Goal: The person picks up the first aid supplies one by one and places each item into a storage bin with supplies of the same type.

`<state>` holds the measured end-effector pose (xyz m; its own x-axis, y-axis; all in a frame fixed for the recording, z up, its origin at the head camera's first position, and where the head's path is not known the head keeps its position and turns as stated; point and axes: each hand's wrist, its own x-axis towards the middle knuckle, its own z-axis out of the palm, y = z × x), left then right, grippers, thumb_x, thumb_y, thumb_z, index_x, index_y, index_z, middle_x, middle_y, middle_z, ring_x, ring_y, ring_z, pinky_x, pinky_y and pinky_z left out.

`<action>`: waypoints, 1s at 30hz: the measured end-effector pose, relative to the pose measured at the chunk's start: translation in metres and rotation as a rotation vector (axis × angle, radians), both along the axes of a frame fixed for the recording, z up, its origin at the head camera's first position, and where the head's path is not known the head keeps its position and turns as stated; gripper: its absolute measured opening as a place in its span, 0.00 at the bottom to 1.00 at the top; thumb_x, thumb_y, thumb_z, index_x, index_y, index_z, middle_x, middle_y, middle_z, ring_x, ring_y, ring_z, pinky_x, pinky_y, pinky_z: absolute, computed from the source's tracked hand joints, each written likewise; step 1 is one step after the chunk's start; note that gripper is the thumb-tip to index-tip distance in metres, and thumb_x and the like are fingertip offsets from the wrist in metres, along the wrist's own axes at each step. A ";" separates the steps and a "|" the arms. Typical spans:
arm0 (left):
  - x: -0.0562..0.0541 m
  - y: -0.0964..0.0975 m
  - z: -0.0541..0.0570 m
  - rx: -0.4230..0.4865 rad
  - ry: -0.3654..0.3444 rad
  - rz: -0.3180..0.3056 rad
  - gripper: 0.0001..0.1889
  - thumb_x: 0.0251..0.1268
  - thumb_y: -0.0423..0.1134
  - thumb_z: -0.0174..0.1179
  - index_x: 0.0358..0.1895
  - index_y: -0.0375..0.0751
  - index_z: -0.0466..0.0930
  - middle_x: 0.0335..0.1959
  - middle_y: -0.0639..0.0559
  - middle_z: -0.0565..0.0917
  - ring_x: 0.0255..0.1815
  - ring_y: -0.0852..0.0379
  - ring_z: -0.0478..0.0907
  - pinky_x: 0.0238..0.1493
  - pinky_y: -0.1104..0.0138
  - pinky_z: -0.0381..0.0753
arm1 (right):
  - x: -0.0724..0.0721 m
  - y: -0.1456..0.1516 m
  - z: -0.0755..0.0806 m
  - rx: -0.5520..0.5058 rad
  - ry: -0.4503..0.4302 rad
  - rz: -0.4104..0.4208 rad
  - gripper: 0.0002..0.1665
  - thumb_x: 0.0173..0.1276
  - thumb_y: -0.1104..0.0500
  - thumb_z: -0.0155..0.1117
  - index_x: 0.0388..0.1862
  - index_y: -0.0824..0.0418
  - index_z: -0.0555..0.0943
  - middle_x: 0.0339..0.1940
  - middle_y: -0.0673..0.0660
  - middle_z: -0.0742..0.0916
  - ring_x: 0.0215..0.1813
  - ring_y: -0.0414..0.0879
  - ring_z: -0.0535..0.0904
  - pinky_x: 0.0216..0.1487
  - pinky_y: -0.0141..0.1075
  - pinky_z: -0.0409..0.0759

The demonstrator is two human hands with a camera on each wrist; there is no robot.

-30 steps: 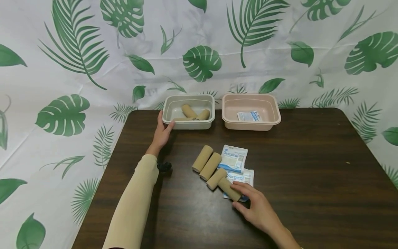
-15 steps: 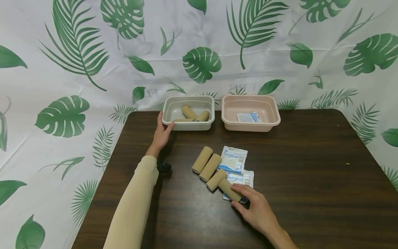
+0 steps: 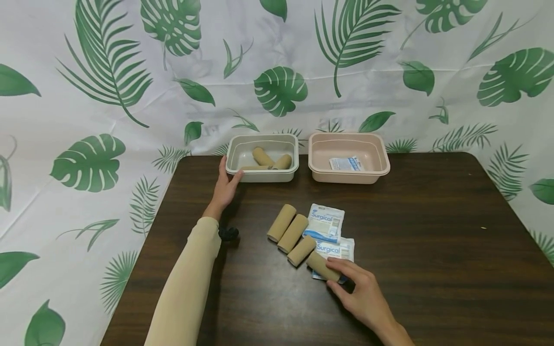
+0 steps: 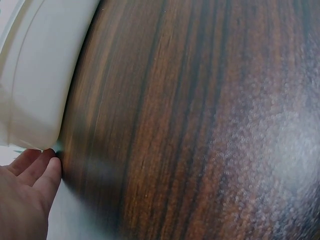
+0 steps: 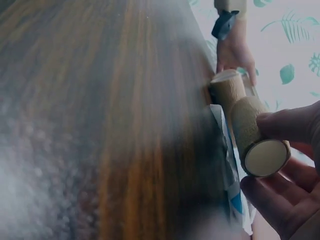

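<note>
Along the far edge of the surface point(image 3: 441, 230), gray bin point(image 3: 269, 178) and pink bin point(image 3: 346, 178) sit side by side, small gap between. Broad stretch of surface runs off right. Left hand point(image 3: 224, 191), thumb and fingers spread, touches gray bin's near left corner. Right hand point(image 3: 362, 290) pinches nearest cardboard tube point(image 3: 321, 266) over the near packet point(image 3: 342, 249), just right of three other tubes point(image 3: 293, 233).

Brown tube point(image 3: 319, 265), slanted, perhaps lifted, grey bin point(image 3: 270, 178) upright beyond

Pale bin point(image 4: 45, 70) cropped in left-wrist view
</note>
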<state>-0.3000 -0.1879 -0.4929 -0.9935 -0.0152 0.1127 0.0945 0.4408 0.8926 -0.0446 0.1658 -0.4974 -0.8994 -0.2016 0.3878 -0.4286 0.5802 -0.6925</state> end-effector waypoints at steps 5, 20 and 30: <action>-0.001 0.000 -0.002 0.002 -0.008 -0.002 0.43 0.74 0.55 0.52 0.80 0.55 0.33 0.79 0.42 0.50 0.76 0.44 0.51 0.71 0.48 0.52 | -0.002 0.003 0.001 -0.028 0.040 0.027 0.30 0.47 0.71 0.80 0.52 0.55 0.85 0.55 0.51 0.85 0.55 0.51 0.81 0.60 0.21 0.66; -0.001 -0.001 -0.002 0.006 0.000 -0.009 0.42 0.75 0.54 0.52 0.80 0.54 0.33 0.79 0.42 0.49 0.76 0.44 0.50 0.71 0.49 0.51 | -0.021 0.000 0.018 -0.070 0.051 0.120 0.26 0.53 0.70 0.77 0.53 0.59 0.85 0.55 0.58 0.85 0.56 0.50 0.81 0.55 0.25 0.73; -0.001 -0.002 0.001 0.001 -0.011 -0.001 0.42 0.75 0.53 0.51 0.80 0.53 0.34 0.79 0.43 0.50 0.76 0.45 0.51 0.71 0.49 0.51 | -0.056 -0.006 0.033 -0.093 0.001 0.177 0.25 0.55 0.71 0.76 0.53 0.60 0.85 0.56 0.55 0.84 0.53 0.49 0.82 0.43 0.42 0.83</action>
<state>-0.3010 -0.1895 -0.4922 -0.9947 -0.0146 0.1013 0.0846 0.4399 0.8941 -0.1008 0.1601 -0.4639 -0.8528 -0.3195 0.4132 -0.5190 0.4293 -0.7392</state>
